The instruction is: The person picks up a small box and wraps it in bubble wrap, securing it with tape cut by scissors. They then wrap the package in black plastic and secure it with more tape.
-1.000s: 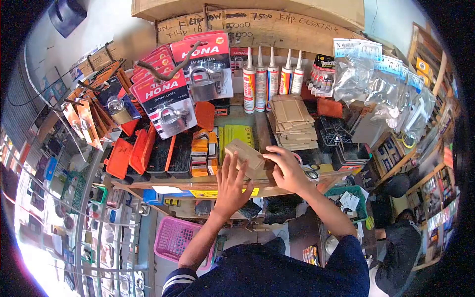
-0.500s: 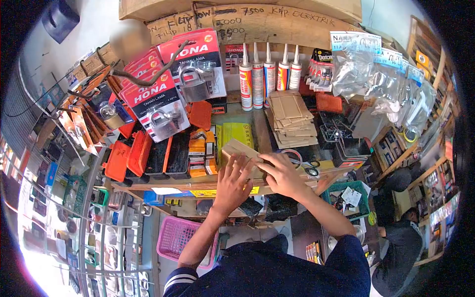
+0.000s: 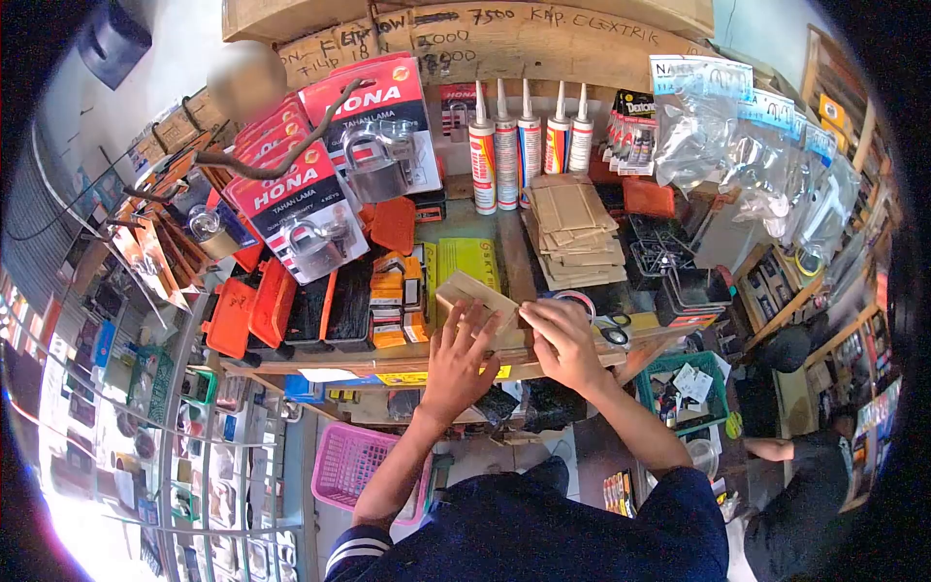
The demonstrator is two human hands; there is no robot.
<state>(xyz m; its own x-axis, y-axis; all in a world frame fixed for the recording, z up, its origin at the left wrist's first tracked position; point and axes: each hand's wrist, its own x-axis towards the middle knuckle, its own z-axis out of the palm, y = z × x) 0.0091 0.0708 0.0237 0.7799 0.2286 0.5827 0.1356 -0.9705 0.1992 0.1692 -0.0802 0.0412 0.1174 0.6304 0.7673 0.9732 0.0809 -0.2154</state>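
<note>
A small flat brown cardboard box lies at the near edge of the counter. My left hand rests over its near side, fingers spread and lying on the cardboard. At the box's right corner, my right hand is closed with thumb and fingers pinched together; whatever is between them is too small to make out. Just behind the right hand is a roll of tape, partly hidden, with black-handled scissors to its right. A stack of flat brown cardboard pieces lies beyond.
Padlocks in red packs hang at the left, above orange-lidded cases. Several sealant tubes stand at the back. Bagged goods hang at the right. Below are a pink basket and a green basket. Another person is at lower right.
My right hand has shifted slightly right, its fingers going from stretched over the box to pinched at its corner. My left hand stays on the box. The other person's arm now reaches out.
</note>
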